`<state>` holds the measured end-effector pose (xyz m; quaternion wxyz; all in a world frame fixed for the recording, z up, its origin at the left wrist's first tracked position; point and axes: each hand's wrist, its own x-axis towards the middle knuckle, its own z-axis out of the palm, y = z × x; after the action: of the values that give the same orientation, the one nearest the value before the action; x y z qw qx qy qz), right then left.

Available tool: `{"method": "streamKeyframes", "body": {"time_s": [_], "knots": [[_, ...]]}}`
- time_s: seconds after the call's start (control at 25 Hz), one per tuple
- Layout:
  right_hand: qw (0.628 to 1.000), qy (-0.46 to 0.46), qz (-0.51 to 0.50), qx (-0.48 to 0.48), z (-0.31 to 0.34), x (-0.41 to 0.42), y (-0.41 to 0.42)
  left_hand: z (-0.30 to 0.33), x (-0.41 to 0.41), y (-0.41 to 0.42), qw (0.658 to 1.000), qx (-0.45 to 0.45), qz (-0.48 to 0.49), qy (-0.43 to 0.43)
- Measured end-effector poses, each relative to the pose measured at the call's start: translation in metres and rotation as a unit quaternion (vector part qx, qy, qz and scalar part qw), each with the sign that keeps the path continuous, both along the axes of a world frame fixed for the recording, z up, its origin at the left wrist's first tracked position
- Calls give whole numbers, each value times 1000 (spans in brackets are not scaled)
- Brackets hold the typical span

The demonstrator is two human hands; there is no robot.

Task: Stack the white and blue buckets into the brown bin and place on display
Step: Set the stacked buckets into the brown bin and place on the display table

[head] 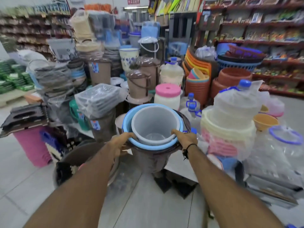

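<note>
A white bucket [154,122] sits nested inside a blue bucket [130,116], and both sit inside the brown bin [148,160], which is wrapped in clear plastic. The stack is held up in front of me at the near edge of the display platform [179,165]. My left hand [120,143] grips the stack's left rim, thumb over the blue edge. Over on the right rim is my right hand [186,137], its thumb hooked inside the white bucket. A black cord circles that wrist.
Behind the stack stand a pink-lidded jar [167,96], wrapped trays [98,99] on a brown bin, and more brown bins. Large water bottles [236,102] and cream baskets crowd the right. A dark basin [79,155] and a pink stool [32,145] stand at the left.
</note>
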<state>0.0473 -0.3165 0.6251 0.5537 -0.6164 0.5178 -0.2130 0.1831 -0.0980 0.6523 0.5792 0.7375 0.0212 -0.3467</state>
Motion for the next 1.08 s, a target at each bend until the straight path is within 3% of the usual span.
{"method": "streamKeyframes", "body": {"time_s": [0.2, 0.4, 0.64, 0.84, 0.96, 1.08], "knots": [[999, -22, -10, -38, 54, 92, -94, 55, 78, -92, 998, -48, 14, -49], [998, -7, -27, -58, 69, 155, -164, 53, 149, -177, 996, -67, 19, -51], [995, 47, -77, -50, 1, 205, -227, -30, 226, -255, 998, -34, -23, 43], [984, 131, -109, 44, -96, 243, -243, -107, 271, -288, 990, 29, -63, 119], [973, 163, -123, 105, -141, 257, -244, -146, 288, -296, 985, 90, -87, 115], [963, 200, -119, 135, -166, 264, -252, -174, 307, -301, 964, 174, -193, 54]]}}
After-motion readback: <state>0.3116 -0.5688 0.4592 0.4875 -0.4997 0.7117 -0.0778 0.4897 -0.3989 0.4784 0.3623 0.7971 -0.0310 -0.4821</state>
